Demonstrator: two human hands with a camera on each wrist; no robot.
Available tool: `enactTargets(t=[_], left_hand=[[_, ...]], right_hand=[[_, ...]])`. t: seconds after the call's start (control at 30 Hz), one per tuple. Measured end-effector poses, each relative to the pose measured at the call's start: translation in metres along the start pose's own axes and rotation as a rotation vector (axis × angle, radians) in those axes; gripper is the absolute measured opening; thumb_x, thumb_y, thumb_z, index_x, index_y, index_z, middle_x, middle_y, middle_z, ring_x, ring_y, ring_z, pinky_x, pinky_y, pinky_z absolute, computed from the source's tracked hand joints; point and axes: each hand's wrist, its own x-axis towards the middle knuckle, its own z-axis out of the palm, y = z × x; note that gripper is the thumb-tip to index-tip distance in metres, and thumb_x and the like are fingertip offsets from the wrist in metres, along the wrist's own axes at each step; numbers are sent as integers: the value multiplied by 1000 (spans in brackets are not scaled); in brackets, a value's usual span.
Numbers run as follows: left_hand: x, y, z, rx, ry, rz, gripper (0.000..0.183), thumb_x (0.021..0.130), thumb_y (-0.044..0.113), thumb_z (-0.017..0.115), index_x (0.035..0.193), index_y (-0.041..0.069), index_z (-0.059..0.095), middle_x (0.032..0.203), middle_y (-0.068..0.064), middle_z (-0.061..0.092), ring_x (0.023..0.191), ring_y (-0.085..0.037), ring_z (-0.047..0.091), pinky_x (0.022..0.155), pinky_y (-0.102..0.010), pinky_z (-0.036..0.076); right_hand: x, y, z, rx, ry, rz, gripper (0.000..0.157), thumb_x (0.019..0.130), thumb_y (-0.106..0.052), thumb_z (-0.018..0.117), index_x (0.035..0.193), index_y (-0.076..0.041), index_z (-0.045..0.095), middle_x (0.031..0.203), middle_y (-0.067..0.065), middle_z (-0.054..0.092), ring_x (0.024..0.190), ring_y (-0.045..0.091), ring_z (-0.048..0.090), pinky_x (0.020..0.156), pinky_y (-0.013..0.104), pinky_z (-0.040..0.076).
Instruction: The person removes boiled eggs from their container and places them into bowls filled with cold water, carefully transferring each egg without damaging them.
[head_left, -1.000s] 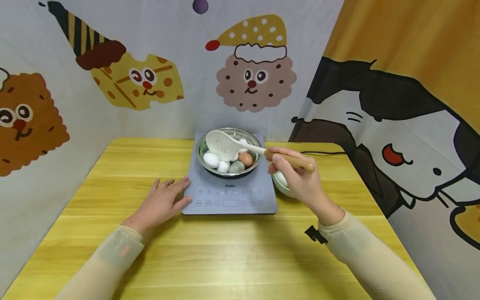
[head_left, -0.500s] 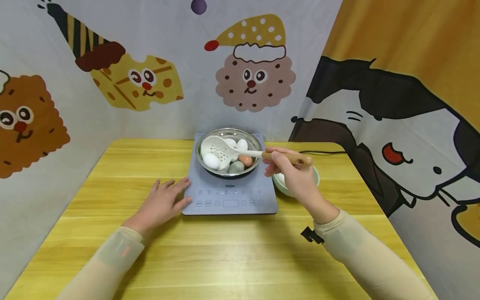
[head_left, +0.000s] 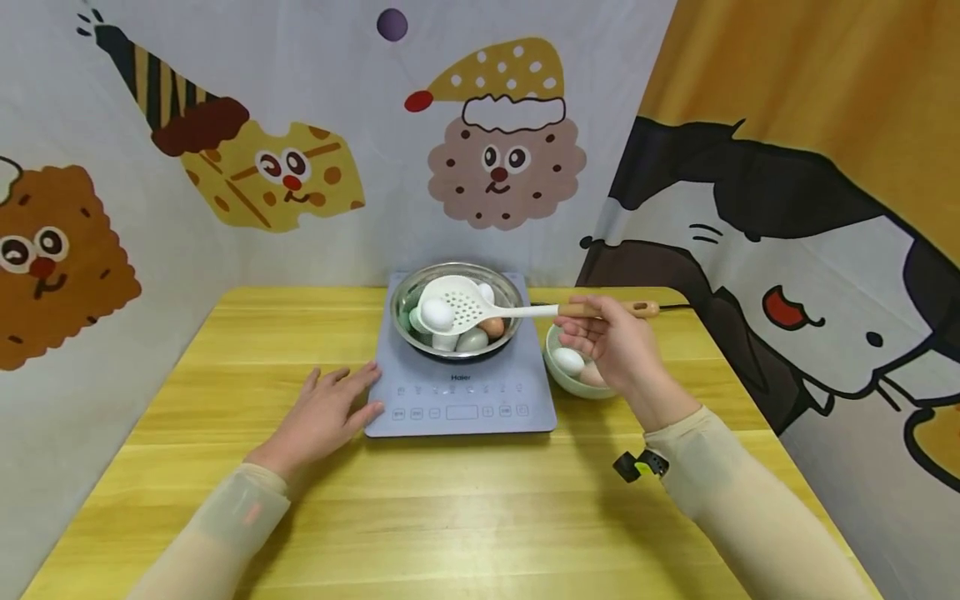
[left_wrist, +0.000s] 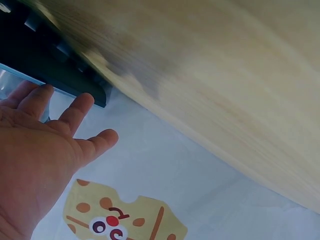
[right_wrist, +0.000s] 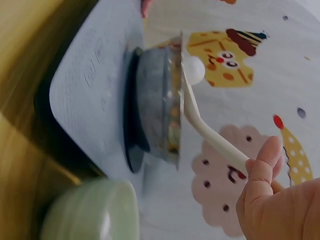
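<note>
My right hand (head_left: 622,346) grips the wooden handle of a white slotted spoon (head_left: 474,310) over the steel pot (head_left: 400,297). A white egg (head_left: 437,314) lies in the spoon's perforated bowl. In the right wrist view, the egg (right_wrist: 194,70) shows above the pot's rim. Below the spoon, the pot holds several more eggs, among them a brown egg (head_left: 492,327) and a greenish egg (head_left: 472,340); the spoon partly hides them. With fingers spread, my left hand (head_left: 324,417) touches the left edge of the induction cooker (head_left: 461,396).
A pale green bowl (head_left: 573,388) beside the cooker's right edge holds a white egg (head_left: 567,361) and a pinkish egg (head_left: 592,375), partly behind my right hand. A black cord (head_left: 673,307) runs along the table's back. Behind the wooden table (head_left: 450,508) hangs a cartoon-printed cloth (head_left: 300,258).
The slotted spoon has dipped among the eggs, turned level and come up with a white egg in it. My right hand has shifted slightly right. The left hand stays at the cooker.
</note>
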Motion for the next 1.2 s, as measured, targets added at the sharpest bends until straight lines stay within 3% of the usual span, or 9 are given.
enactTargets(t=[0.2,0.4,0.53,0.67,0.83,0.9,1.03,1.2], left_hand=[[0,-1,2,-14,4,2,63,108,48,61,159,12,52,168,-8,48,145,-57,48,122,-81,18],[1,-1,0,-17,-1,7,63,109,47,61,160,11,51,168,-8,48,145,-58,48,122,-82,19],[1,0,0,-22,-3,7,63,109,47,60,160,11,51,168,-9,47,145,-58,48,122,-82,19],[0,1,1,-24,-4,4,63,109,47,60,160,11,51,169,-9,47,145,-58,48,122,-81,19],[0,1,1,-26,-19,-3,64,109,47,60,161,11,49,169,-9,46,146,-57,47,122,-81,18],[0,1,0,-25,-26,-7,65,109,47,60,161,11,49,170,-8,45,146,-57,47,123,-81,17],[1,1,-1,-22,-23,-6,64,109,47,60,161,10,49,169,-9,46,146,-57,47,122,-81,18],[2,3,-1,-15,-11,1,64,109,47,61,160,10,51,168,-9,47,144,-57,49,121,-81,20]], right_hand=[[-22,-26,-31,5,3,-88,30,114,-23,51,114,-6,76,101,11,84,81,17,79,78,29,67],[-59,-45,-83,18,58,-164,29,112,-25,58,116,-1,75,104,15,84,83,20,81,78,31,68],[-80,-46,-115,-11,123,-207,29,112,-24,58,117,-2,75,104,14,84,86,21,82,78,33,68],[-95,-46,-134,-62,237,-236,26,110,-26,63,118,-6,77,103,10,84,85,20,82,76,33,68],[-105,-43,-143,-145,336,-288,23,107,-26,69,118,-7,77,99,9,84,78,18,81,71,33,67],[-108,-41,-144,-228,364,-313,24,106,-28,69,119,-9,77,98,7,84,77,17,80,70,31,67],[-111,-38,-141,-391,391,-358,30,106,-32,69,124,-9,76,99,3,84,75,14,80,70,27,66],[-112,-37,-133,-480,388,-416,30,106,-26,68,126,-5,75,97,2,84,72,12,80,69,25,65]])
